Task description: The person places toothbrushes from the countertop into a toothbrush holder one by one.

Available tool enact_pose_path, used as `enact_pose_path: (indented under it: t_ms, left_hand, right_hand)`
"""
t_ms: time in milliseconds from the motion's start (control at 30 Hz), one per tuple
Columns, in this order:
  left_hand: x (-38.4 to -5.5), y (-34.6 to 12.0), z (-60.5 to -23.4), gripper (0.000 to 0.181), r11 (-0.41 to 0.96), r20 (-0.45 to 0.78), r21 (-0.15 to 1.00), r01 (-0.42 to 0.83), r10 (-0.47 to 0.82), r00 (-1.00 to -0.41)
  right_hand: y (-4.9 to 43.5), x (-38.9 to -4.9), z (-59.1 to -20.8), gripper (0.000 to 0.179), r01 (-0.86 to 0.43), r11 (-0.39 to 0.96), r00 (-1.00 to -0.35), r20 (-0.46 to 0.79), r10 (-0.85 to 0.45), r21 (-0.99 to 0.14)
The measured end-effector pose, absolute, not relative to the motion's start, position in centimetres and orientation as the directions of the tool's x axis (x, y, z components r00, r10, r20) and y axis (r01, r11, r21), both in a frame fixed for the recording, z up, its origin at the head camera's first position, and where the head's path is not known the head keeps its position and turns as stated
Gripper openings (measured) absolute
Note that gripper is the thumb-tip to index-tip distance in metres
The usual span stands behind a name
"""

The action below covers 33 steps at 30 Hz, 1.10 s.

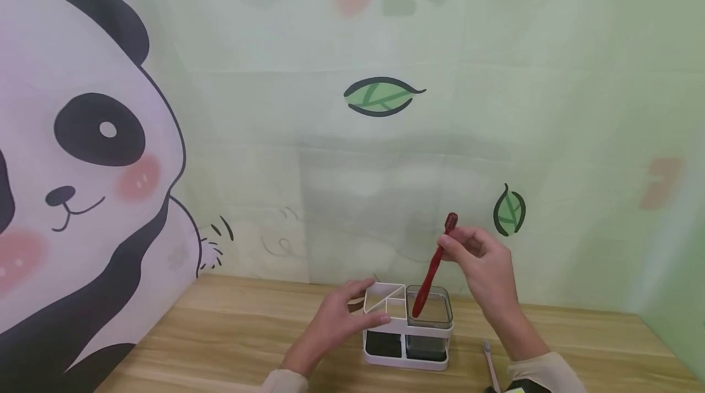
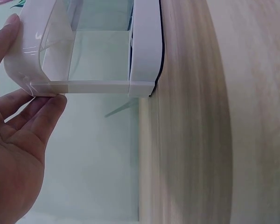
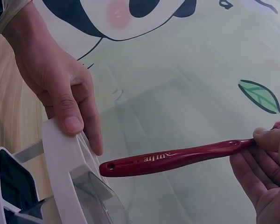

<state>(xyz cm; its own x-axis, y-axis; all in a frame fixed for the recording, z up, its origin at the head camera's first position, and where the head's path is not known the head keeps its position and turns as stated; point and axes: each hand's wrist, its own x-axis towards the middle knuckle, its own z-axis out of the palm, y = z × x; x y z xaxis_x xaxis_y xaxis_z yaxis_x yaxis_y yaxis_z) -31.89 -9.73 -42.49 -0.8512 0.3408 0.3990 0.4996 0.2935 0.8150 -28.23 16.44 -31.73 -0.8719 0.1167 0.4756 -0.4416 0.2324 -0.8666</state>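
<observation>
A white toothbrush holder point(image 1: 392, 323) stands on the table, with a divided section at left and a clear grey cup point(image 1: 450, 308) at right. My left hand point(image 1: 336, 316) grips the holder's left side, thumb at the front and fingers behind; the left wrist view shows those fingertips against the white frame point(image 2: 25, 51). Between thumb and fingers, my right hand point(image 1: 490, 273) pinches a red toothbrush point(image 1: 431, 275) near its head. The brush slants with its bristle end up. In the right wrist view its handle end point(image 3: 126, 168) hovers just over the cup's mouth.
On the wooden table point(image 1: 231, 325), a pale pink toothbrush point(image 1: 490, 362) lies right of the holder. A dark object with a yellow-green patch point(image 1: 518, 389) shows partly at the bottom edge. Behind the table hangs a green cloth backdrop point(image 1: 248, 105) printed with a panda and leaves.
</observation>
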Motion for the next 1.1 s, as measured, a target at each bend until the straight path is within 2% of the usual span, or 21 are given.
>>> enact_pose_path:
  t_ms: [667,1100]
  left_hand:
    - [-31.8,-9.7,-42.4,0.072,0.301,0.408,0.808,0.506,0.333,-0.85]
    - [-32.0,-9.7,-42.6,0.072,0.308,0.417,0.8,0.515,0.331,-0.846]
  right_hand:
    - [13.2,-30.1,-32.1,0.02,-0.469,0.215,-0.87,0.49,0.054,-0.857]
    - [12.2,-30.4,-33.9,0.02,-0.439,0.255,-0.89,0.456,0.006,-0.861]
